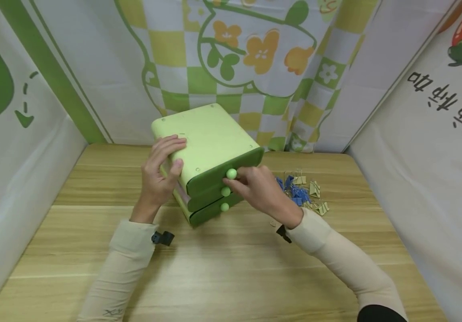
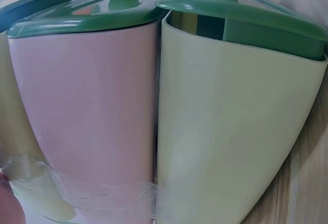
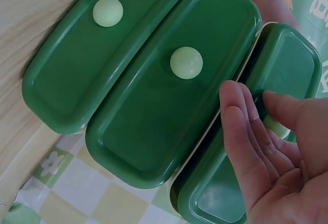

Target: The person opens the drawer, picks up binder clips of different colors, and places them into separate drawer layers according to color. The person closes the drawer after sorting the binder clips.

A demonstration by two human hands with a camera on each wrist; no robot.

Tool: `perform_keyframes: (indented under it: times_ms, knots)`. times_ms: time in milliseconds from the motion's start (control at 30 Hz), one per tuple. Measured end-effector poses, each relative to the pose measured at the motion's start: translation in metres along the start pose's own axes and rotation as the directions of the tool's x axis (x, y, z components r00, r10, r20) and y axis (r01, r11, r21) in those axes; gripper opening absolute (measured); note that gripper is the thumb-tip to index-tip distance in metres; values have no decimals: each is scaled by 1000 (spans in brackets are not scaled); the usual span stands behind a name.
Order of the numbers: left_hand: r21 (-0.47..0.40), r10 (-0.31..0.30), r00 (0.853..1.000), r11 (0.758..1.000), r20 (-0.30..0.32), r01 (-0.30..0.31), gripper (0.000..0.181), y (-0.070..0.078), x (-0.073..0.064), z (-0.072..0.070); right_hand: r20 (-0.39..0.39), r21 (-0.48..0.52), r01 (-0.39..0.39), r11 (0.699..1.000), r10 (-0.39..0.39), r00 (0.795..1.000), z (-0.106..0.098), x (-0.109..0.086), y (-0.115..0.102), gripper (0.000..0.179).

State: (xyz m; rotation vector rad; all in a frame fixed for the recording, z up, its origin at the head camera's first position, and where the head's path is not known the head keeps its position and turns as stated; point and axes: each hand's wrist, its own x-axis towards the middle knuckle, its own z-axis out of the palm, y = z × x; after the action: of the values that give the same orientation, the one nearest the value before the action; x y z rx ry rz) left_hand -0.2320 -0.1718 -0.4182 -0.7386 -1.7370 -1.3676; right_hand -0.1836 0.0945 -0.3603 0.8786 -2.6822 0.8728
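Note:
A small drawer cabinet (image 1: pixel 215 134) stands on the table, with a pale yellow-green top, a pinkish middle section (image 2: pixel 97 96) and three stacked dark green drawers. Each front has a round light green knob. My left hand (image 1: pixel 158 172) rests its fingers on the cabinet's top near the left edge. At the front, my right hand (image 1: pixel 261 188) pinches the top drawer's knob (image 3: pixel 277 126) with curled fingers. The top drawer front (image 3: pixel 220 198) sits slightly out from its casing. The bottom drawer (image 2: pixel 271 39) also shows a narrow gap, while the middle drawer (image 3: pixel 154 116) lies flush.
Several blue binder clips (image 1: pixel 299 195) and yellow ones (image 1: pixel 314 189) lie in a loose pile on the wooden table (image 1: pixel 215 277), right of the cabinet. A patterned curtain (image 1: pixel 239 80) hangs close behind. Clear tape (image 2: pixel 102 193) crosses the cabinet's side.

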Motion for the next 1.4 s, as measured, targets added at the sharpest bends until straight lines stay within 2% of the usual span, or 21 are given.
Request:
perform_keyframes:
  times_ms: [267, 333, 500, 567, 800, 900, 1033, 1200, 1400]
  knots:
    - [6, -4, 1000, 1000, 25, 3, 48, 0, -1, -1, -8, -8, -12, 1000, 12, 1000, 4, 5, 2, 50]
    - [8, 6, 999, 1000, 37, -7, 56, 0, -1, -2, -9, -10, -16, 1000, 16, 1000, 5, 6, 2, 50]
    - [23, 54, 996, 998, 70, -56, 92, 2, 1, -3, -17, -16, -23, 1000, 23, 1000, 6, 7, 2, 49]
    - [36, 68, 994, 997, 84, -71, 98, 3, 1, -4, -24, -23, -21, 1000, 21, 1000, 7, 7, 2, 47]
    - [81, 70, 992, 994, 105, -79, 94, 5, -1, -3, -34, -44, -22, 999, 21, 999, 11, 5, 5, 45]
    - [91, 72, 992, 993, 103, -81, 94, 5, -2, -2, -31, -54, -32, 998, 30, 999, 12, 2, 6, 36]
    - [100, 76, 992, 991, 104, -86, 94, 5, -1, -3, 29, -58, -57, 997, 59, 998, 18, -2, 11, 24]
    - [103, 78, 992, 991, 97, -88, 94, 6, -1, -3, 112, -1, -97, 995, 97, 989, 34, -4, 18, 22]
    - [113, 72, 993, 990, 95, -83, 94, 7, 0, -3, 81, -3, -116, 993, 116, 990, 50, -5, 22, 22]
